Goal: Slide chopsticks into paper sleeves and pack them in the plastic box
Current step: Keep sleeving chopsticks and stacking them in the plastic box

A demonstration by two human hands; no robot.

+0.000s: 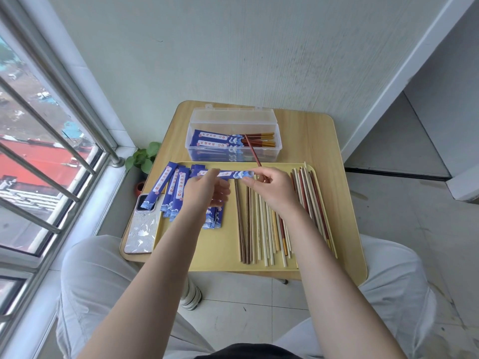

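Two hands met above the yellow tray: the left hand pinched a blue paper sleeve held level, while the right hand pinched a red-brown chopstick that angled up and away, its lower end near the sleeve's right mouth. Doing this well would likely mean keeping that mouth open and lowering the stick until it lined up before pushing. Loose chopsticks lay on the tray's right, spare sleeves on its left. Farther off on the tabletop, the clear plastic box held sleeved pairs.
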